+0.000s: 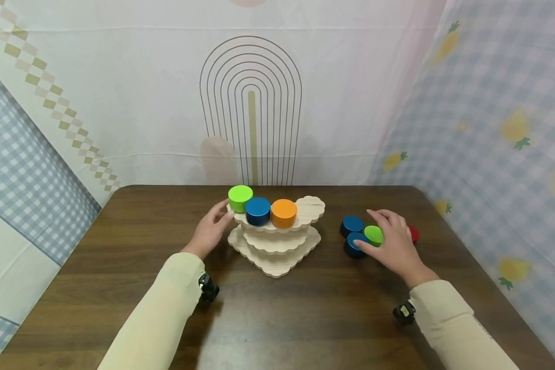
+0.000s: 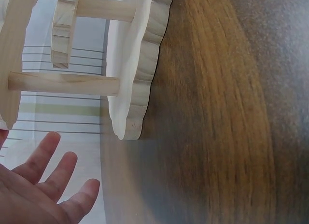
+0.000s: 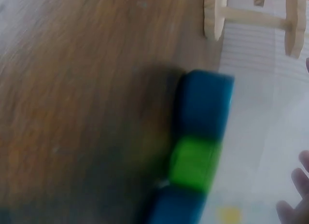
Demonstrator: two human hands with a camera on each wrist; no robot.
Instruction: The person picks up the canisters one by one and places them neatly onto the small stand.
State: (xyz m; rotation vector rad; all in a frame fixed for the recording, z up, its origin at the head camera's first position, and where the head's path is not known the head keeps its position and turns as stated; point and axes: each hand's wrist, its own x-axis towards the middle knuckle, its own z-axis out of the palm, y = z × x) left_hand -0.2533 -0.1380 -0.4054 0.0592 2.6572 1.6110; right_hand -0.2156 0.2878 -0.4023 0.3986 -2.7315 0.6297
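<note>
Cream sleeves lead to a left hand (image 1: pixel 210 231) resting relaxed-fingered against the wooden tiered stand (image 1: pixel 277 241), seemingly steadying it, while the right hand (image 1: pixel 393 241) closes on a green disc (image 1: pixel 374 235) among loose ones.

Place: a play corner set up indoors, like a home or a playroom.
Walls: soft cloth sheets (image 1: pixel 490 103) hang all around, with blue checks, little pineapples and a rainbow arch (image 1: pixel 251 110).
Surface: a dark brown wooden surface (image 1: pixel 277 318) sits in the middle.
Toys: a wooden toy stand (image 1: pixel 277 236) with wavy shelves and bright round blocks (image 1: pixel 284 213).
</note>
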